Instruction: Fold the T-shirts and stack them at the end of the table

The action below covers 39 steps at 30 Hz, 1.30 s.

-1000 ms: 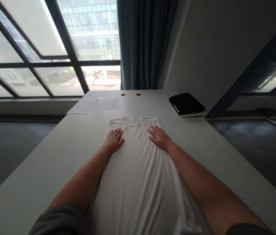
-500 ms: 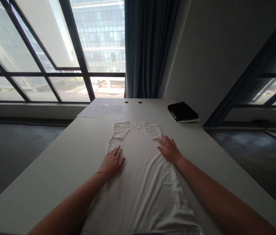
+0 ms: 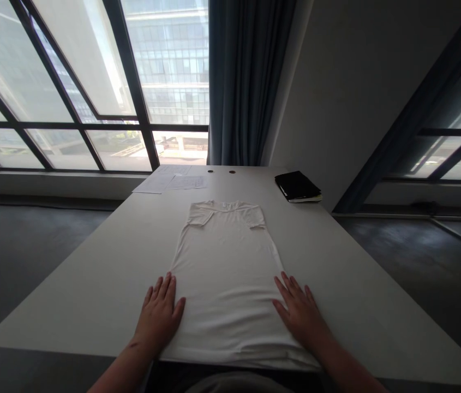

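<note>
- Shirt [image 3: 230,256], white and short-sleeved, lies spread lengthwise on the tabletop [image 3: 91,284], neckline [image 3: 226,206] at the far end and hem [image 3: 238,357] along the near edge, in front of the person.
- Smoothing the cloth flat looks to be the step in hand: the upper body is fairly even, while creases run crosswise through the lower part between the hands, with some bunching near the right corner of the hem.
- Left hand [image 3: 160,311] is palm down along the shirt's left side, fingers extended away from the person and fairly close together, thumb angled inward over the cloth; it grips nothing.
- Right hand [image 3: 299,311] mirrors it at the right side, fingers straight and more widely fanned, thumb pointing in across the fabric; it too holds nothing.
- Both forearms come in from the bottom corners, slanting inward toward the shirt; how hard the palms press cannot be told.
- As a judgement, the next move calls for light, even pressure outward and toward the hem, without dragging the flat upper part or the sleeves [image 3: 201,217] askew.
- Papers [image 3: 168,179] and a black folder [image 3: 298,186] lie well apart, beyond the neckline.
</note>
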Tool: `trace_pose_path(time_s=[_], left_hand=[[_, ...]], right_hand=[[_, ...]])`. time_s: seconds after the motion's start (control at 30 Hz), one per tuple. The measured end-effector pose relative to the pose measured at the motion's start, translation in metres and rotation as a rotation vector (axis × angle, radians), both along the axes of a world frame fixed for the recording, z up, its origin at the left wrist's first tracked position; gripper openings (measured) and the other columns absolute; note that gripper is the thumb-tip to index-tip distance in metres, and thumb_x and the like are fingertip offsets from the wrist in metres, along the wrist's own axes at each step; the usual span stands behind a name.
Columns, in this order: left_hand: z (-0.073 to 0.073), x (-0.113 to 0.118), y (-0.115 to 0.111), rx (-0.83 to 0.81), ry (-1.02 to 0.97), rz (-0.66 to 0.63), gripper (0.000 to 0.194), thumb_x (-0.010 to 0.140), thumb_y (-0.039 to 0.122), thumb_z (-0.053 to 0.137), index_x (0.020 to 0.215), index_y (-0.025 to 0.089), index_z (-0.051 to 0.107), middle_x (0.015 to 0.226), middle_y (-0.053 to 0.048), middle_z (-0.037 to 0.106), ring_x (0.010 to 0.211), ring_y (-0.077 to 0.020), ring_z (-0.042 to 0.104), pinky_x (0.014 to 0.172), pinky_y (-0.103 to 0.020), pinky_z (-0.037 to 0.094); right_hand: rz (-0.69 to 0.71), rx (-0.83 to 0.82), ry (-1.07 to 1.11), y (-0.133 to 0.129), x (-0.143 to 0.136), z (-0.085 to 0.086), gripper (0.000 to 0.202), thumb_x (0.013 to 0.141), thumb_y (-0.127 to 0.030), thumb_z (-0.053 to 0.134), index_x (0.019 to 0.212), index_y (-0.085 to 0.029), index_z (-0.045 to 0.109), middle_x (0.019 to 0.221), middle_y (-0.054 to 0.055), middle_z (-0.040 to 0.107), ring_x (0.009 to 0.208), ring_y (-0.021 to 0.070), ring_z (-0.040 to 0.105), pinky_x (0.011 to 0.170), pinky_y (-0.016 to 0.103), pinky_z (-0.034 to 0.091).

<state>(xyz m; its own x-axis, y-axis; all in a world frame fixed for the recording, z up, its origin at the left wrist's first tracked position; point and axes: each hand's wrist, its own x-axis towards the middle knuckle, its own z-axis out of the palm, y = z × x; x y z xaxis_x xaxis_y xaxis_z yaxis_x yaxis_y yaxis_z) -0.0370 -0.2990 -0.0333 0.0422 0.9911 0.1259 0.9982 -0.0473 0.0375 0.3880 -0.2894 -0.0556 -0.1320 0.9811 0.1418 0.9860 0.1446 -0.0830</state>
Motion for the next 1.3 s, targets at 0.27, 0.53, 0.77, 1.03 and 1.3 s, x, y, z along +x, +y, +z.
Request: trace_pose_path(time_s=[0.27, 0.53, 0.77, 1.03, 1.3], left_hand=[[-0.012, -0.044, -0.025, 0.031, -0.026, -0.059, 0.062, 0.1, 0.039, 0.033, 0.154, 0.012, 0.047, 0.162, -0.012, 0.039, 0.151, -0.0291, 0.036, 0.124, -0.051, 0.03], [-0.006, -0.053, -0.03, 0.097, -0.116, -0.121, 0.056, 0.097, 0.04, 0.04, 0.147, 0.018, 0.055, 0.157, -0.011, 0.049, 0.147, -0.0275, 0.043, 0.123, -0.051, 0.032], [0.011, -0.045, -0.031, 0.118, -0.32, -0.072, 0.026, 0.093, 0.038, 0.046, 0.088, 0.023, 0.067, 0.133, -0.01, 0.068, 0.119, -0.0281, 0.066, 0.101, -0.045, 0.053], [0.025, -0.036, -0.032, 0.012, -0.54, -0.004, 0.019, 0.093, 0.038, 0.044, 0.086, 0.024, 0.055, 0.081, -0.005, 0.069, 0.081, -0.0225, 0.068, 0.079, -0.034, 0.052], [0.032, -0.05, -0.044, -0.268, -0.639, 0.098, 0.038, 0.089, 0.034, 0.049, 0.126, 0.026, 0.051, 0.098, -0.001, 0.072, 0.075, -0.0165, 0.069, 0.074, -0.027, 0.047]], right_hand=[[-0.012, 0.02, -0.044, -0.008, 0.011, -0.006, 0.063, 0.099, -0.048, 0.036, 0.159, -0.027, 0.043, 0.167, 0.009, 0.031, 0.153, 0.0332, 0.031, 0.122, 0.063, 0.024], [-0.031, -0.001, -0.076, -0.004, 0.009, -0.004, 0.065, 0.099, -0.049, 0.036, 0.159, -0.026, 0.042, 0.167, 0.008, 0.03, 0.153, 0.0331, 0.031, 0.122, 0.062, 0.025], [-0.057, 0.033, -0.034, -0.001, 0.001, 0.007, 0.061, 0.096, -0.048, 0.041, 0.153, -0.027, 0.051, 0.164, 0.013, 0.038, 0.151, 0.0382, 0.033, 0.116, 0.066, 0.031], [0.432, 0.032, 0.166, 0.102, -0.12, 0.098, 0.031, 0.098, -0.031, 0.052, 0.12, -0.022, 0.071, 0.125, 0.011, 0.067, 0.118, 0.0238, 0.06, 0.108, 0.036, 0.043], [0.354, -0.194, 0.065, 0.273, -0.28, 0.105, 0.038, 0.098, -0.034, 0.053, 0.131, -0.019, 0.068, 0.135, 0.014, 0.063, 0.123, 0.0271, 0.058, 0.106, 0.036, 0.042]])
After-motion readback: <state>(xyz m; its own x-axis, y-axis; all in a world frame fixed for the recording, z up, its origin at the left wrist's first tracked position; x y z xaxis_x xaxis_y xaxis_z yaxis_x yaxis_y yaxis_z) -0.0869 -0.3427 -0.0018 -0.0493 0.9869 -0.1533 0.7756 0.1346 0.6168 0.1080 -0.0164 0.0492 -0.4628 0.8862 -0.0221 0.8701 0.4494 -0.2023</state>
